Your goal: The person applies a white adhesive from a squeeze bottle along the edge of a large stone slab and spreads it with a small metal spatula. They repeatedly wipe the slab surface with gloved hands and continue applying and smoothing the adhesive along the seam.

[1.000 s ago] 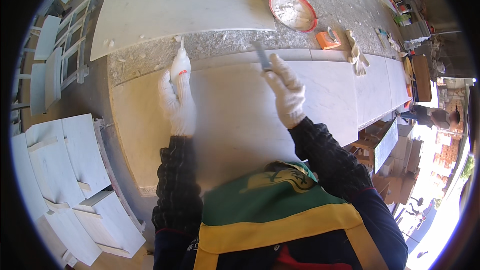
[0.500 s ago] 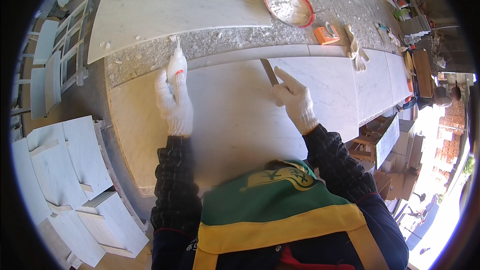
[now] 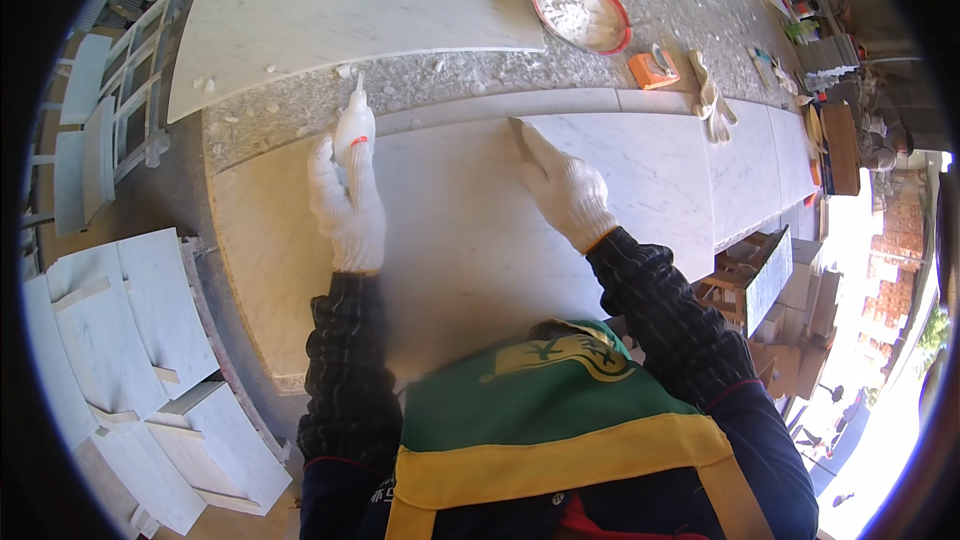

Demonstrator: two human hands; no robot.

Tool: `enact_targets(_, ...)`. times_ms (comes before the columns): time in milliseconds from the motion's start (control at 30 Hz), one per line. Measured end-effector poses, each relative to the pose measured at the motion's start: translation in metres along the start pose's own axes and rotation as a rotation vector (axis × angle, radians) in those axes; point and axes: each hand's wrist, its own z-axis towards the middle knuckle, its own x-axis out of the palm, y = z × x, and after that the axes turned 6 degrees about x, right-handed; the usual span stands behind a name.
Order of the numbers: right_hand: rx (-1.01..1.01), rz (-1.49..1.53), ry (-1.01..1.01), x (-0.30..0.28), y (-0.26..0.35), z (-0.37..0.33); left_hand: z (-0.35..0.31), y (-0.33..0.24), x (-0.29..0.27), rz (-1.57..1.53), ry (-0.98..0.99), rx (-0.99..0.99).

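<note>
Both of my hands wear white knit gloves. A white squeeze bottle (image 3: pixel 356 122) with a narrow nozzle points away from me, and my left hand (image 3: pixel 349 210) is wrapped round it. My right hand (image 3: pixel 573 198) grips a flat grey scraper (image 3: pixel 517 134), largely hidden by the fingers. The scraper's tip is at the far edge of a pale marble slab (image 3: pixel 455 220), beside the seam with a narrow strip (image 3: pixel 480 111) of the same stone. Whether the blade presses on the stone I cannot tell.
Farther off lie another marble slab (image 3: pixel 350 5), a red-rimmed bowl (image 3: pixel 626 32) of white paste with scrapers, an orange box (image 3: pixel 654 71) and spare gloves (image 3: pixel 711 105). White crumbs dot the rough worktop (image 3: pixel 420 90). Stacked panels (image 3: pixel 130 325) stand at left, a wooden frame (image 3: pixel 735 290) at right.
My right hand has moved slightly left and turned, its forefinger now laid along the scraper. My left hand, with the squeeze bottle, has hardly moved.
</note>
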Motion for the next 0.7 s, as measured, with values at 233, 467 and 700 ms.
enact_targets(233, -0.048, -0.001, -0.011, 0.011, 0.005, 0.009, -0.001, -0.003, -0.002, 0.014, 0.044, 0.005)
enact_targets(467, -0.073, -0.015, 0.006, 0.009, 0.011, 0.013, -0.001, 0.010, 0.001, -0.012, 0.016, 0.059)
enact_targets(700, -0.139, -0.016, -0.023, 0.011, 0.020, 0.022, -0.001, 0.017, -0.001, 0.024, 0.064, 0.074)
